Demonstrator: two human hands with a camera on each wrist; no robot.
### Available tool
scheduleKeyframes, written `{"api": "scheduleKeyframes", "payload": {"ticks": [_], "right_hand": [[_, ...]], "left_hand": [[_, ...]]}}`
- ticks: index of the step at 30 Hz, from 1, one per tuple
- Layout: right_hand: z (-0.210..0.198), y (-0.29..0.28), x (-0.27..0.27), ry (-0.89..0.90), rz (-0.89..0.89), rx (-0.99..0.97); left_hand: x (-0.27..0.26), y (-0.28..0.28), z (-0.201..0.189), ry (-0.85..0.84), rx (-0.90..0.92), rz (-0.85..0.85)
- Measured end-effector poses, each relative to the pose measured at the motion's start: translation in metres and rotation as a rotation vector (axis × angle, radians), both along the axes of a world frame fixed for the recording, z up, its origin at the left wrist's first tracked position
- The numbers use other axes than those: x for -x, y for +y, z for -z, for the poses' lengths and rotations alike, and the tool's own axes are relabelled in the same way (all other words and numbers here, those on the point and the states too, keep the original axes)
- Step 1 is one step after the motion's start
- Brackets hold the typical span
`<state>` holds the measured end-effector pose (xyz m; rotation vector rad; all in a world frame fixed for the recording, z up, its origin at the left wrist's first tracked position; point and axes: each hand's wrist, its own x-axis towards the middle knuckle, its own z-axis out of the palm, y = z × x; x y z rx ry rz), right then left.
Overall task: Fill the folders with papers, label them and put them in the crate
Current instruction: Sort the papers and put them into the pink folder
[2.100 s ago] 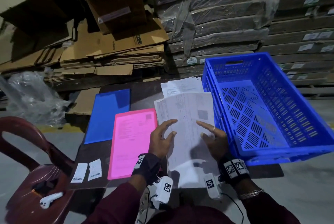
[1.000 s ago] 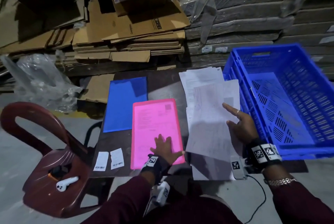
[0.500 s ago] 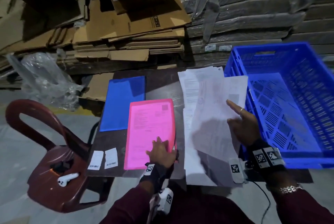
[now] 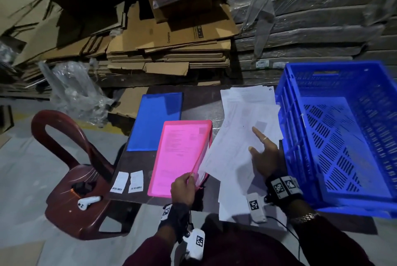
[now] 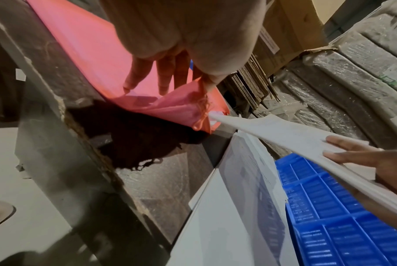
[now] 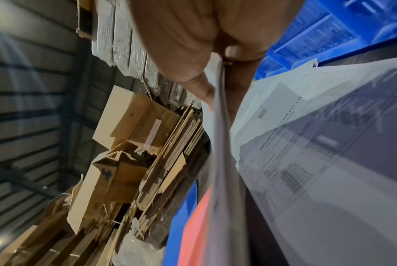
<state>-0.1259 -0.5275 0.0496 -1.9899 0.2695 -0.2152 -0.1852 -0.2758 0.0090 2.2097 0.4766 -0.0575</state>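
A pink folder point(image 4: 180, 158) lies mid-table with a printed sheet showing through it. My left hand point(image 4: 190, 176) pinches the right edge of its front cover near the lower corner and lifts it, as the left wrist view shows point(image 5: 199, 93). My right hand point(image 4: 255, 139) holds a sheaf of white papers point(image 4: 229, 154) tilted toward the folder, and the sheaf's corner point(image 5: 215, 115) sits in the lifted opening. In the right wrist view the thumb and the fingers lie on opposite faces of the sheaf point(image 6: 222, 144). A blue folder point(image 4: 154, 121) lies flat behind the pink one.
A blue plastic crate point(image 4: 343, 137) stands at the table's right end. More loose papers point(image 4: 247, 98) lie between the folders and the crate. Two barcode labels point(image 4: 126, 182) sit at the front left. A red chair point(image 4: 71, 190) stands to the left, with cardboard stacked behind.
My left hand went from the paper stack to the pink folder and has lifted its cover edge. My right hand raised a sheaf of papers and swung it left into the opening.
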Motion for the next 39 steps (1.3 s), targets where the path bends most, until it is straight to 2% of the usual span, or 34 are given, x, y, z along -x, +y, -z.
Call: {"api": "scheduleKeyframes", "payload": {"ticks": [8,17,22,29,34,39], "right_hand": [[0.032,0.001,-0.007,0.202,-0.122,-0.047],[0.056,-0.012,-0.021,0.322,-0.195,-0.202],[0.041,-0.012,-0.026,0.33,-0.218,-0.241],[0.042,-0.011,-0.035,0.387,-0.223,-0.335],[0.042,-0.01,-0.038,0.372,-0.274,-0.297],[0.045,-0.02,-0.046,0.385,-0.32,-0.276]], "left_hand": [[0.002,-0.004,0.003,0.011,0.078,0.04],[-0.002,-0.008,0.015,0.06,0.047,0.026],[-0.003,-0.01,0.011,0.02,0.023,0.0],[-0.003,-0.008,0.009,0.024,0.348,-0.27],[-0.005,-0.006,0.009,0.049,0.401,-0.307],[-0.004,-0.01,0.006,0.087,0.36,-0.271]]}}
